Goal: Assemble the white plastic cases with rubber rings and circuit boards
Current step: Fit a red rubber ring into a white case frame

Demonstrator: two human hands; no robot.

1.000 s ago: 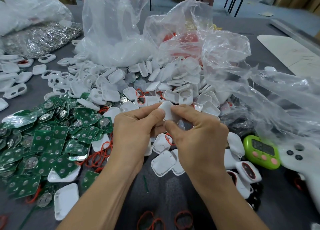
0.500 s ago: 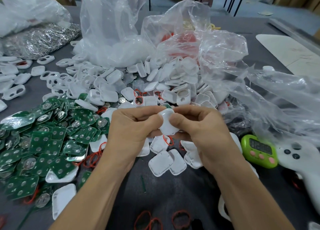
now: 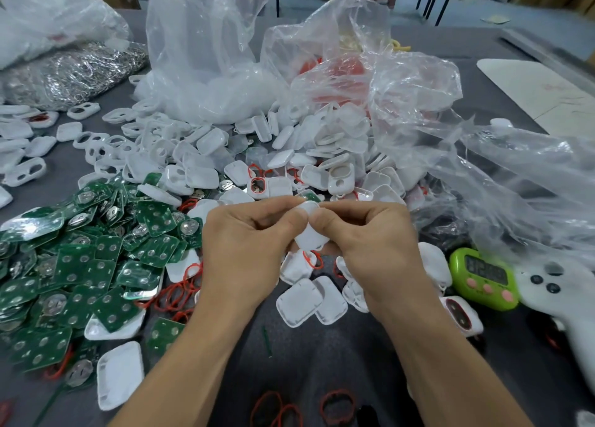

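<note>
My left hand [image 3: 248, 246] and my right hand [image 3: 370, 243] meet at the middle of the view and both pinch one white plastic case [image 3: 310, 233], thumbs pressed on its top face. The case is held upright above the table and its lower half shows between my fingers. A heap of white case halves [image 3: 289, 156] lies behind my hands. Green circuit boards [image 3: 90, 259] with round metal contacts are piled at the left. Red rubber rings [image 3: 177, 294] lie loose beside the boards, and more red rings [image 3: 338, 405] rest near the front edge.
Crumpled clear plastic bags [image 3: 418, 104] rise behind and to the right. A bag of shiny metal parts [image 3: 70, 75] sits far left. A green timer [image 3: 486, 278] and a white controller [image 3: 560, 294] lie at the right on the dark table [image 3: 322, 355].
My hands have turned the white case and closed tighter around it, thumbs now pressing together on its top. Both hands have stayed at the same spot over the table.
</note>
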